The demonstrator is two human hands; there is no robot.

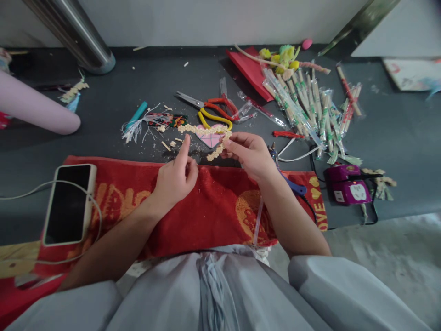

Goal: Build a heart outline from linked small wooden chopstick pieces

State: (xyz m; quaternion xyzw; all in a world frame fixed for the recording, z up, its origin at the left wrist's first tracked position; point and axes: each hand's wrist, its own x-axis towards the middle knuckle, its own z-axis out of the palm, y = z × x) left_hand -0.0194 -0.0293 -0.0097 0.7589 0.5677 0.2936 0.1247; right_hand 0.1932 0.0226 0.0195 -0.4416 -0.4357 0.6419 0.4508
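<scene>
A pale, knobbly beaded strip (203, 130) bends sharply where my right hand (250, 154) pinches it between thumb and fingers. One arm of the strip runs left, the other hangs down-left. Just below the strip's left end is my left hand (177, 177), its index finger stretched up towards it and the other fingers curled; whether the fingertip touches is unclear. Behind the strip lie a pink heart-shaped piece (211, 139) and scissors with yellow and red handles (215, 120). Small pale bits (166, 146) are scattered near my left fingertip.
A red towel (213, 216) lies under my forearms, with a phone (69, 204) and its cable at the left. Many wrapped sticks (310, 103) and a red packet (250, 71) are at the back right. A purple power socket (347, 185) sits right; a metal post (91, 37) stands back left.
</scene>
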